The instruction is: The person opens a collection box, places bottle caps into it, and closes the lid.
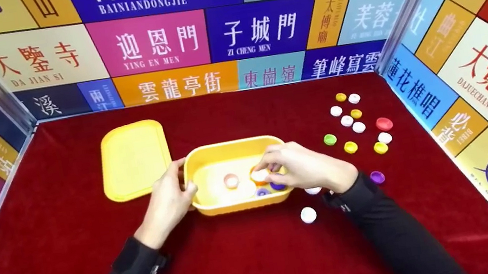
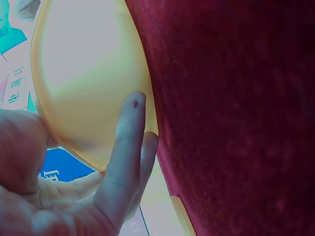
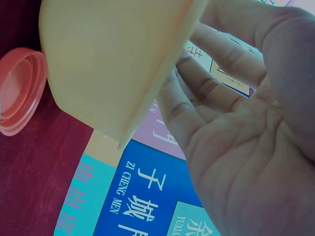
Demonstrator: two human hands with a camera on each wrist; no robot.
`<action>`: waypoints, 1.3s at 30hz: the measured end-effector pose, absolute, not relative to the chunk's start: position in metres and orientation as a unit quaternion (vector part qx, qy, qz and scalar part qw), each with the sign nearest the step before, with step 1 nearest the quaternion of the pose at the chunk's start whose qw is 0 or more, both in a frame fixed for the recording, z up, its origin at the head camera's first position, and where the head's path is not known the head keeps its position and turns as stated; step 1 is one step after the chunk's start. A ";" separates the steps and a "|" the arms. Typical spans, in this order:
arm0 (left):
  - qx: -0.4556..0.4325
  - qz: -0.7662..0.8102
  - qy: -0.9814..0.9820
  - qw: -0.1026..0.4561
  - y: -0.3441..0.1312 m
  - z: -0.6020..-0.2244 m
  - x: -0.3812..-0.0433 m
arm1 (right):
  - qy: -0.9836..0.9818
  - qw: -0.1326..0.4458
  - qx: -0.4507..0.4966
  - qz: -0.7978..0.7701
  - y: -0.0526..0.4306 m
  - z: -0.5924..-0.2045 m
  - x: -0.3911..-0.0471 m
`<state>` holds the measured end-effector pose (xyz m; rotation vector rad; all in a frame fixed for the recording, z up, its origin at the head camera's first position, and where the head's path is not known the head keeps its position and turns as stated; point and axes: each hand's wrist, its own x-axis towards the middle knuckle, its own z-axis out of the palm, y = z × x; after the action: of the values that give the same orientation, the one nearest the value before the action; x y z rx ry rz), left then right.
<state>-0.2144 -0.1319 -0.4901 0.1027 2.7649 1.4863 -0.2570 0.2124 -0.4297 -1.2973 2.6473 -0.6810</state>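
My left hand (image 1: 168, 202) grips the left end of a yellow plastic box (image 1: 236, 207), thumb at the rim and fingers along the outer wall (image 2: 93, 93). Over the box's right rim reaches my right hand (image 1: 295, 163), its fingers bent down inside. At its fingertips is a white bottle cap (image 1: 259, 175), pinched between finger and thumb, with an orange edge below it. A purple cap (image 1: 278, 185) lies by the thumb. A pale orange cap (image 1: 231, 181) and a lilac cap (image 1: 262, 192) lie in the box. The right wrist view hides these fingertips behind the wall.
A yellow lid (image 1: 135, 160) lies left of the box on the red cloth. Several loose caps, among them a green cap (image 1: 329, 139) and a red cap (image 1: 384, 124), are spread to the right. A white cap (image 1: 308, 215) lies in front. Printed panels (image 1: 149, 43) enclose the back and sides.
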 end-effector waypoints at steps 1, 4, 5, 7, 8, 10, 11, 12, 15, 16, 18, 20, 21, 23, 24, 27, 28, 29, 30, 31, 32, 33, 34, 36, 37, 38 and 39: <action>0.033 0.473 0.881 0.000 -0.132 -0.490 -0.214 | 0.875 0.058 -0.426 -0.224 0.213 -0.429 -0.257; 0.032 0.476 0.879 -0.001 -0.132 -0.490 -0.214 | 0.877 0.048 -0.425 -0.220 0.214 -0.426 -0.256; 0.032 0.477 0.878 -0.002 -0.132 -0.490 -0.214 | 0.878 0.043 -0.424 -0.220 0.215 -0.423 -0.255; 0.032 0.478 0.878 -0.002 -0.132 -0.491 -0.214 | 0.878 0.029 -0.423 -0.221 0.217 -0.419 -0.253; 0.032 0.478 0.878 -0.002 -0.133 -0.491 -0.214 | 0.879 0.022 -0.422 -0.222 0.219 -0.416 -0.251; 0.031 0.478 0.878 0.000 -0.133 -0.491 -0.215 | 0.879 0.008 -0.419 -0.227 0.224 -0.410 -0.249; 0.031 0.477 0.878 0.001 -0.133 -0.491 -0.215 | 0.880 0.002 -0.417 -0.230 0.226 -0.408 -0.247; 0.031 0.477 0.878 0.002 -0.133 -0.491 -0.215 | 0.880 -0.004 -0.416 -0.231 0.229 -0.406 -0.246; 0.031 0.476 0.879 0.004 -0.133 -0.491 -0.216 | 0.881 -0.013 -0.409 -0.239 0.241 -0.404 -0.242; 0.031 0.476 0.879 0.005 -0.133 -0.491 -0.216 | 0.881 -0.013 -0.407 -0.242 0.245 -0.405 -0.241; 0.033 0.476 0.879 0.005 -0.133 -0.490 -0.216 | 0.883 -0.009 -0.399 -0.246 0.255 -0.407 -0.239; 0.033 0.476 0.879 0.004 -0.134 -0.490 -0.215 | 0.888 -0.005 -0.388 -0.246 0.265 -0.409 -0.238; 0.032 0.476 0.879 0.004 -0.134 -0.490 -0.215 | 0.891 -0.006 -0.382 -0.244 0.270 -0.410 -0.238; 0.032 0.475 0.879 0.002 -0.134 -0.489 -0.215 | 0.899 -0.005 -0.368 -0.239 0.279 -0.413 -0.237; 0.031 0.474 0.880 0.002 -0.134 -0.489 -0.215 | 0.903 -0.002 -0.359 -0.237 0.283 -0.414 -0.237; 0.030 0.472 0.881 0.003 -0.134 -0.489 -0.215 | 0.914 0.003 -0.335 -0.229 0.293 -0.422 -0.237; 0.030 0.472 0.881 0.003 -0.134 -0.488 -0.215 | 0.917 0.010 -0.327 -0.227 0.295 -0.426 -0.238; 0.030 0.472 0.881 0.003 -0.134 -0.488 -0.215 | 0.919 0.016 -0.322 -0.225 0.296 -0.429 -0.238; 0.029 0.471 0.881 0.003 -0.134 -0.488 -0.215 | 0.921 0.021 -0.319 -0.221 0.296 -0.433 -0.239; 0.029 0.472 0.881 0.003 -0.133 -0.488 -0.215 | 0.922 0.024 -0.320 -0.216 0.295 -0.438 -0.239; 0.029 0.472 0.881 0.002 -0.133 -0.488 -0.215 | 0.923 0.026 -0.322 -0.211 0.294 -0.442 -0.240; 0.029 0.472 0.881 0.002 -0.133 -0.488 -0.216 | 0.923 0.028 -0.325 -0.206 0.292 -0.446 -0.241; 0.029 0.472 0.881 0.002 -0.132 -0.488 -0.216 | 0.921 0.030 -0.331 -0.203 0.289 -0.450 -0.242; 0.029 0.472 0.881 0.003 -0.132 -0.488 -0.215 | 0.919 0.027 -0.344 -0.193 0.285 -0.458 -0.243; 0.029 0.471 0.882 0.003 -0.132 -0.488 -0.215 | 0.917 0.027 -0.350 -0.188 0.282 -0.461 -0.244; 0.029 0.469 0.882 0.003 -0.132 -0.488 -0.215 | 0.917 0.029 -0.354 -0.182 0.280 -0.464 -0.244; 0.028 0.468 0.883 0.003 -0.132 -0.488 -0.215 | 0.916 0.029 -0.360 -0.177 0.278 -0.467 -0.244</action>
<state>-0.2147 -0.1317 -0.4883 0.0879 2.7687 1.4687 -0.2438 0.2780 -0.4668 -1.1095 2.8253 -0.5451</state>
